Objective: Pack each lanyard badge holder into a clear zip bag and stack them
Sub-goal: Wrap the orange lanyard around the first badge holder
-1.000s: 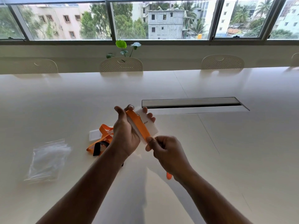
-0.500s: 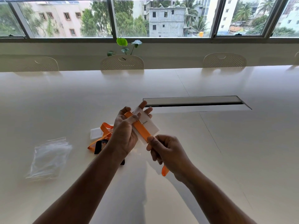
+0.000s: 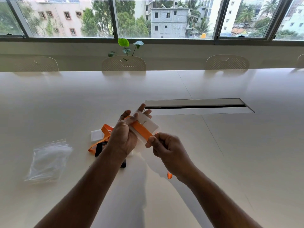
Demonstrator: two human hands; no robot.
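Above the glossy white table (image 3: 230,145), the left hand (image 3: 124,137) grips a clear plastic badge holder with a white card (image 3: 148,125), its orange lanyard strap (image 3: 141,130) laid across the card. The right hand (image 3: 169,153) pinches the strap's near end. Behind the left wrist lies a heap of more orange and black lanyards (image 3: 101,143) (partly hidden). A pile of clear zip bags (image 3: 49,159) rests well apart to the left. A long cable slot (image 3: 197,106) sits beyond the hands.

A bright orange flat fabric lanyard strap (image 3: 141,130) crosses the white rectangular plastic badge holder (image 3: 148,125) above the grip; further orange-and-black straps (image 3: 100,143) lie left.
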